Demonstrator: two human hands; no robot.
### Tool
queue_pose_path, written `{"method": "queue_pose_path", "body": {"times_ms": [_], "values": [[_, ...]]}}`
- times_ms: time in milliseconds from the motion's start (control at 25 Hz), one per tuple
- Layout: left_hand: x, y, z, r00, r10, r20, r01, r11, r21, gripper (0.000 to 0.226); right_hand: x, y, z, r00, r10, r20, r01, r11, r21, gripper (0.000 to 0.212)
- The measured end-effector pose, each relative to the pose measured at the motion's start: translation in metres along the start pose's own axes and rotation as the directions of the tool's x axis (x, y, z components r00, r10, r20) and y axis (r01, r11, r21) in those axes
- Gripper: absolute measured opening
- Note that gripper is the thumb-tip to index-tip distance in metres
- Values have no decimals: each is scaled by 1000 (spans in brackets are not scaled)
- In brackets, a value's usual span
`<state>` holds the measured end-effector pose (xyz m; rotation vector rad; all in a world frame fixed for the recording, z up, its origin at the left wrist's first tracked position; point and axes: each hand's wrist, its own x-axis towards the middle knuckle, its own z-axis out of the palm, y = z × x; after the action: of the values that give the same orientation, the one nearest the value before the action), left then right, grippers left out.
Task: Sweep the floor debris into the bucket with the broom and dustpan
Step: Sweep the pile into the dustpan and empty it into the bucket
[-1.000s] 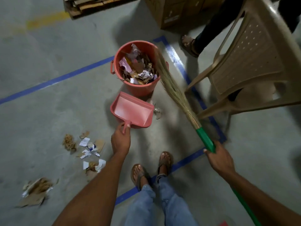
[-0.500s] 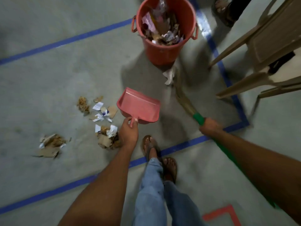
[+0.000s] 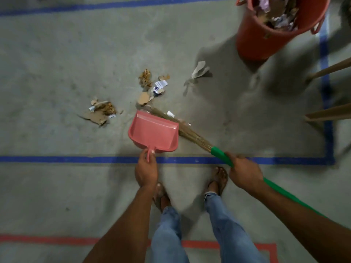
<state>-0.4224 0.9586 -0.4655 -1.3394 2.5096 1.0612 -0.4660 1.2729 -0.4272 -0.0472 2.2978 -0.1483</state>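
The left hand had its grip curled round the short handle of the pink dustpan, which sat just past the blue tape line with its open lip turned away from the person's feet. The right hand gripped the green shaft of the broom, its fingers wrapped close to where the bristles began. The bristles lay along the dustpan's right side and across its lip, their tips ending just beside a cardboard bit at the edge of the debris. A second heap lay off to the left, apart from the first, and a paper scrap lay between the debris and the orange bucket. The bucket stood at the far right, heaped with rubbish. Chair legs closed in the right edge; bare floor spread to the left and beyond.
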Motion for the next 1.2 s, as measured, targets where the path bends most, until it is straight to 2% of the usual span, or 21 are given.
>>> {"method": "queue_pose_path", "body": {"times_ms": [200,280,400,560,720,880,960,1040,1120,1200], "values": [[36,-65,-53,985,-106,-135,85,984,-155,35,-33,-40,29,991,99,-87,-97,995,31,63],[55,-99,-76,983,-132,-128,114,983,-144,35,-41,-70,39,987,110,-114,-105,993,51,62],[72,-145,-118,990,-83,-118,69,991,-112,35,-51,-123,43,992,84,-90,-70,986,148,58],[106,-204,-180,983,-83,-165,83,997,-5,34,-25,-229,62,993,-117,11,115,984,135,63],[146,-244,-228,951,-220,-218,228,973,13,35,35,-375,93,956,-270,117,268,963,33,64],[192,-271,-266,935,-250,-250,256,967,-7,35,106,-515,106,905,-322,279,329,944,20,50],[215,-283,-276,940,-224,-258,246,968,53,35,132,-559,106,916,-248,316,212,967,145,32],[229,-291,-284,943,-211,-256,231,972,49,36,142,-581,114,926,-96,365,-20,954,300,19],[240,-293,-289,951,-213,-225,230,972,53,36,131,-582,114,917,64,394,-251,859,445,17],[246,-295,-294,962,-222,-159,230,973,30,35,102,-566,108,898,204,389,-384,794,470,18]]}}
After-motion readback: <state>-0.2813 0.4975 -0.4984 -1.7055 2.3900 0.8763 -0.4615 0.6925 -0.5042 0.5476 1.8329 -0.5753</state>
